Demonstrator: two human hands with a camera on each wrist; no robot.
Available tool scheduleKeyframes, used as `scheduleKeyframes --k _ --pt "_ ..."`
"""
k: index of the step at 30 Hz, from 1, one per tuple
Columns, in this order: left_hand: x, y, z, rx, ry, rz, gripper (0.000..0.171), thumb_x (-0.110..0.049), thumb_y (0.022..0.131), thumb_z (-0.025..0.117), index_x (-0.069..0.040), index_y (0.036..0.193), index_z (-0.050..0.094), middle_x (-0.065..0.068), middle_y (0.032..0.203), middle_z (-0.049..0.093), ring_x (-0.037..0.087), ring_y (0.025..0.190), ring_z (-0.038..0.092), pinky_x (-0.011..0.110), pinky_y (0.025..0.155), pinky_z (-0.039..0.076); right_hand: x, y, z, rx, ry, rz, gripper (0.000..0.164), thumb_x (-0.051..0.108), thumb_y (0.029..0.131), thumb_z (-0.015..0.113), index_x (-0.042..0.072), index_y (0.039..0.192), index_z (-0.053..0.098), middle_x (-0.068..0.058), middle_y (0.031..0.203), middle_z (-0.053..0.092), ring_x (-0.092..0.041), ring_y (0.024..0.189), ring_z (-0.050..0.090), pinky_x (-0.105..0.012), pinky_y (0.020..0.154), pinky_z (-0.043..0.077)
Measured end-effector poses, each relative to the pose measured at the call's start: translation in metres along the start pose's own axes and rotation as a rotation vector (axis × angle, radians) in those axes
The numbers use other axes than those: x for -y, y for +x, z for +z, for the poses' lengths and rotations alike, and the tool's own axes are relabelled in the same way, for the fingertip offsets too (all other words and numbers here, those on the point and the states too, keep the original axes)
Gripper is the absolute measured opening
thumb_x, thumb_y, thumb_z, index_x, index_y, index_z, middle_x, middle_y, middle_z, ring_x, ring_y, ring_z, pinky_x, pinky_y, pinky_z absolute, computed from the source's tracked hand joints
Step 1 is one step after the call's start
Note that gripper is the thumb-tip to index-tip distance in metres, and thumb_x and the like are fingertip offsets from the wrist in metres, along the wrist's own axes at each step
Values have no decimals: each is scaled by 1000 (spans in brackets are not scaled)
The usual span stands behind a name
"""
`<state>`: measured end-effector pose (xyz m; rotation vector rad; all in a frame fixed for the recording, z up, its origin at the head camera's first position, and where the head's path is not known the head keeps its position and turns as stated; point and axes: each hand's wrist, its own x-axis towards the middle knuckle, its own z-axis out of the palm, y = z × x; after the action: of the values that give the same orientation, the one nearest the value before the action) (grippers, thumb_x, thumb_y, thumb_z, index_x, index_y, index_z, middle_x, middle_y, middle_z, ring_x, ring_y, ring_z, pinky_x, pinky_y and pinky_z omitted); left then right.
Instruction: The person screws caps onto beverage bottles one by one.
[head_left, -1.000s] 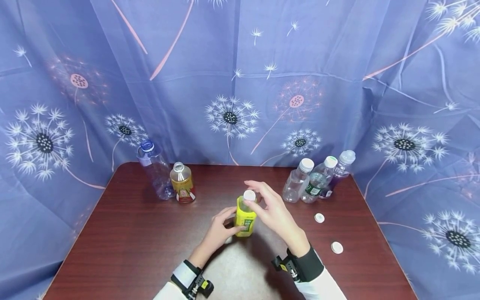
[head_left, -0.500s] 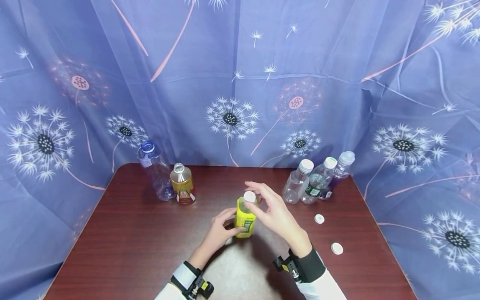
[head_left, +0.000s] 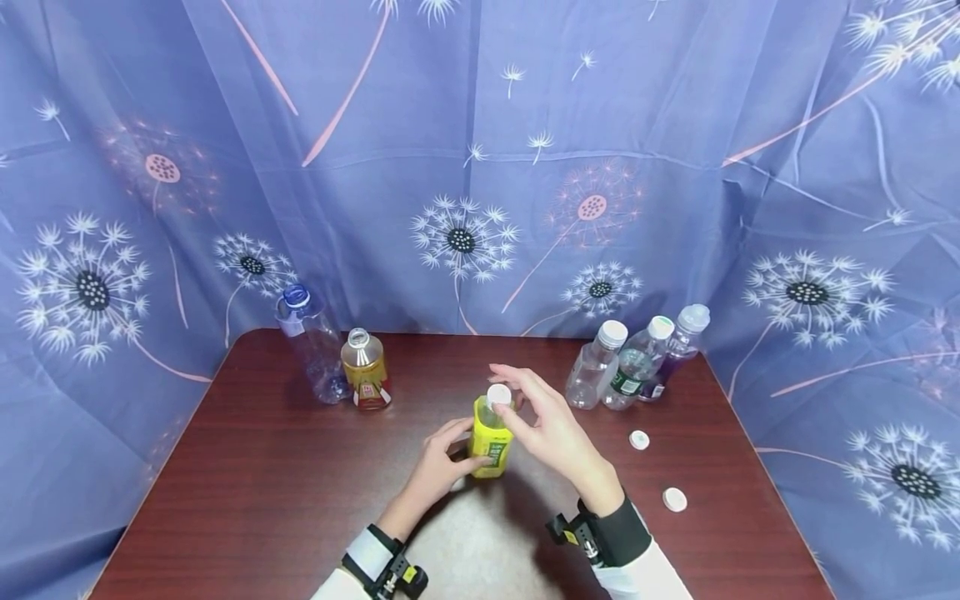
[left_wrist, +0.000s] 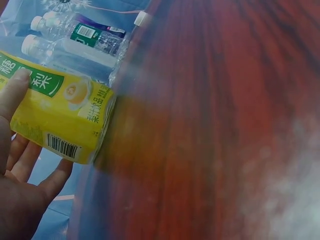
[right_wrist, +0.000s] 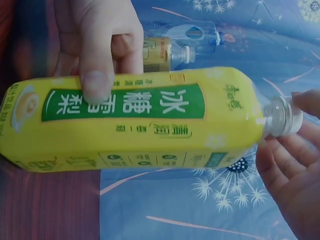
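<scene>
A yellow-labelled drink bottle stands upright near the middle of the table, green panel on its front. My left hand grips its body from the left, thumb across the label, as the right wrist view also shows. At the top, my right hand pinches the white bottle cap between thumb and fingers. The cap sits on the clear neck; how tightly it is seated I cannot tell. In the left wrist view the bottle's lower label shows, while the cap lies outside that picture.
At the back left stand a clear bottle with a blue neck and an uncapped bottle with a gold label. Three capped bottles cluster at the back right. Two loose white caps lie on the wooden table to the right.
</scene>
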<state>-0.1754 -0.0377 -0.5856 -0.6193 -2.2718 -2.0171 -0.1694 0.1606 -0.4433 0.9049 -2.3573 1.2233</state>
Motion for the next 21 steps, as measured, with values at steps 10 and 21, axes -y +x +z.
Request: scheduleKeyframes --k 10,21 --pt "-1 1 0 6 3 1 57 -7 82 89 -5 134 68 11 129 68 30 122 63 39 101 57 1 1 2 -30 -18 -10 40 1 93 76 5 131 62 -5 114 69 -11 85 60 -33 67 56" --pt "1 0 3 -37 0 11 59 2 77 89 -2 132 69 12 127 68 31 118 64 44 98 59 2 1 1 -25 -43 -34 38 0 90 79 3 122 58 -5 110 66 -15 92 63 -34 72 59"
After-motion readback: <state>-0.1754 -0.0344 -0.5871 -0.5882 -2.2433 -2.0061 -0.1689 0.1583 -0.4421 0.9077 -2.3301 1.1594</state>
